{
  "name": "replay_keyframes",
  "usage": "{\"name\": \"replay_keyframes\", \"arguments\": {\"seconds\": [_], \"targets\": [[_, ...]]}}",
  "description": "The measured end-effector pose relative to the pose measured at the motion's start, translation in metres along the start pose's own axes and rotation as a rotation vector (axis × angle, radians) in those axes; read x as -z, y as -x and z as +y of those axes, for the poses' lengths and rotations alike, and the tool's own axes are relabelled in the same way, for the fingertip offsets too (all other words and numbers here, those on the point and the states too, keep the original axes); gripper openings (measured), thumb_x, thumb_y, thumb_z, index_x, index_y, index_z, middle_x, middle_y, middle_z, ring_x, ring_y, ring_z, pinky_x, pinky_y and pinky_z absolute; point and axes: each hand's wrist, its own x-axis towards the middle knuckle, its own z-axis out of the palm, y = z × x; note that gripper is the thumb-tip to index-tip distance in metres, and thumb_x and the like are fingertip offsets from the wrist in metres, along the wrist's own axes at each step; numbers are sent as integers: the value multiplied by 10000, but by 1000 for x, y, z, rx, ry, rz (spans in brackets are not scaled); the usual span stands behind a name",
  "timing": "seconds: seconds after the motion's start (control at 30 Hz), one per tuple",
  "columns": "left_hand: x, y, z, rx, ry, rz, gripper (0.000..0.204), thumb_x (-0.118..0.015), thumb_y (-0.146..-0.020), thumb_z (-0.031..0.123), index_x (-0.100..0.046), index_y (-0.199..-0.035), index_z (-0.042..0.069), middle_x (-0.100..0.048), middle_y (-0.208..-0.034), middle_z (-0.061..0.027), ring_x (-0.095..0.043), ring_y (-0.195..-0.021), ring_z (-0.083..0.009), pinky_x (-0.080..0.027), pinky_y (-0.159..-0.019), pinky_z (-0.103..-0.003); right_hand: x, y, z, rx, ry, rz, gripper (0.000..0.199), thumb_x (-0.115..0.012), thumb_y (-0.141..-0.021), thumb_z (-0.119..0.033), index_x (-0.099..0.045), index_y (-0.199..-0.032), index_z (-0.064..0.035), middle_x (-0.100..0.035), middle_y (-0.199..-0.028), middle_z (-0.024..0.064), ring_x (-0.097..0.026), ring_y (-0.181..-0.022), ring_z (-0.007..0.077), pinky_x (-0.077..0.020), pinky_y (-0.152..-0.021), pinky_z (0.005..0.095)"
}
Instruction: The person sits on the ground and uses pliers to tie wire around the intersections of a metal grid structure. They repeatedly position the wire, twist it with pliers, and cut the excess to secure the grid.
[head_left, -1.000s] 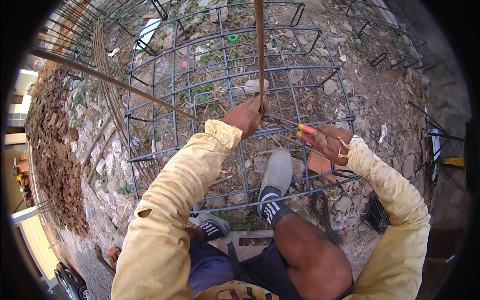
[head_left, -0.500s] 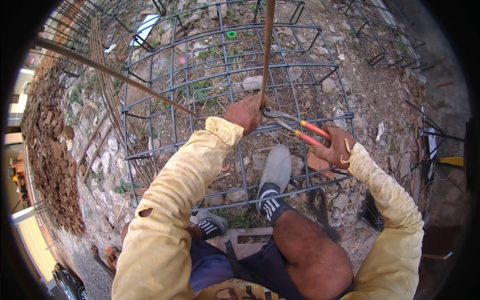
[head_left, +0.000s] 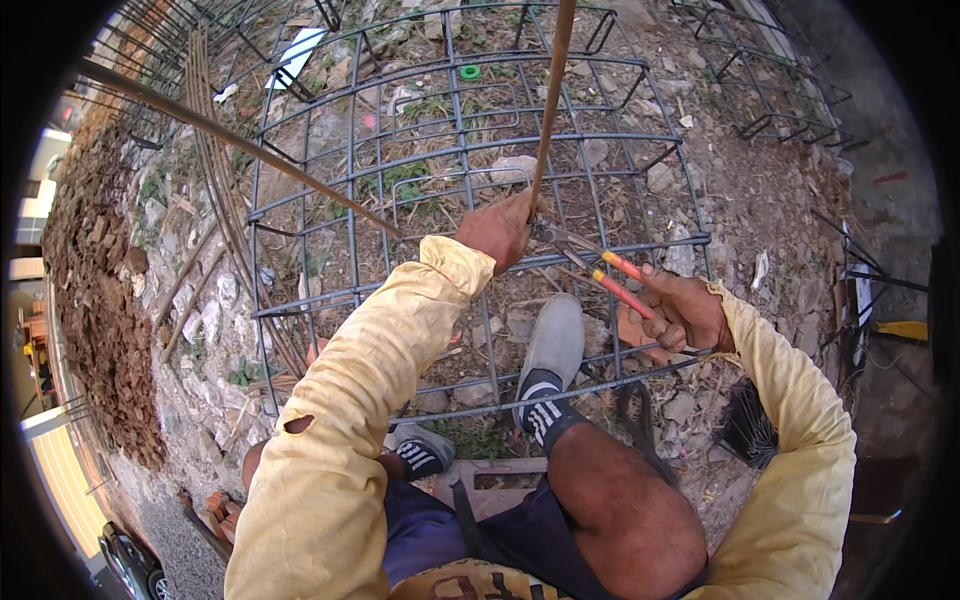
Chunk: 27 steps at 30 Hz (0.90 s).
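My left hand [head_left: 497,232] is closed around the lower end of a long brown rod [head_left: 555,95] that slants up out of view. Its fingertips are partly hidden. Pincers [head_left: 625,280] with orange-red handles and yellow bands are in my right hand [head_left: 688,312], their metal jaws right beside my left fingers. Whether the jaws grip anything is too small to tell. Under both hands lies a cage of tied steel bars [head_left: 600,245]. A second brown rod [head_left: 250,150] slopes in from the upper left and ends near my left wrist.
My grey shoe [head_left: 556,340] stands among the cage bars. A bundle of thin dark wires [head_left: 752,428] is by my right forearm. More steel cages [head_left: 770,80] lie at the far right. Bent rods [head_left: 215,190] and rubble lie left, with a brown soil heap [head_left: 95,330] beyond.
My right hand has shifted right and slightly down, and turned at the wrist with the pincers. The left hand keeps its hold on the rod. The whole view has shifted slightly.
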Motion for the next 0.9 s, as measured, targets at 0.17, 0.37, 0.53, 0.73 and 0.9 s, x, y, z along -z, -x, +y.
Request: {"name": "replay_keyframes", "arguments": {"seconds": [0.17,0.37,0.53,0.73,0.9], "targets": [[-2,-1,-2,14,-7,0,320,-521,-892,125,-507,-1210,158,-669,-1079,-153,-666,-955,-362,-526,-818,-463,-10,4,-26,114,718,378,658,-434,-979,-582,-563,-1130,44,-638,-862,125,-654,-680,184,-552,-543,319],[-6,2,-7,-25,-18,34,314,-539,-890,103,-502,-1197,156,-670,-1034,-153,-670,-904,-373,-534,-757,-475,-31,-3,-31,175,861,383,506,-670,-907,-403,-528,-1165,9,-588,-675,67,-605,-535,146,-498,-453,291],[-6,0,-8,-31,-31,39,314,-544,-896,103,-489,-1200,160,-667,-1009,-159,-668,-879,-386,-532,-739,-486,-8,-14,-12,-26,-6,118,430,-762,-849,-285,-510,-1045,3,-548,-598,45,-466,-367,81,-336,-286,237],[-11,0,-13,-40,-16,64,317,-544,-895,96,-480,-1199,160,-655,-1042,-168,-662,-902,-391,-529,-753,-489,-25,-4,-9,333,977,558,428,-715,-840,-266,-506,-1104,-2,-603,-772,113,-601,-565,231,-509,-518,343],[-1,3,-5,-42,-67,27,315,-505,-901,80,-501,-1212,132,-663,-1078,-172,-663,-901,-391,-532,-752,-481,-39,-6,7,525,1604,906,573,-586,-928,-460,-484,-1174,48,-617,-967,251,-635,-845,451,-522,-784,497]]}}
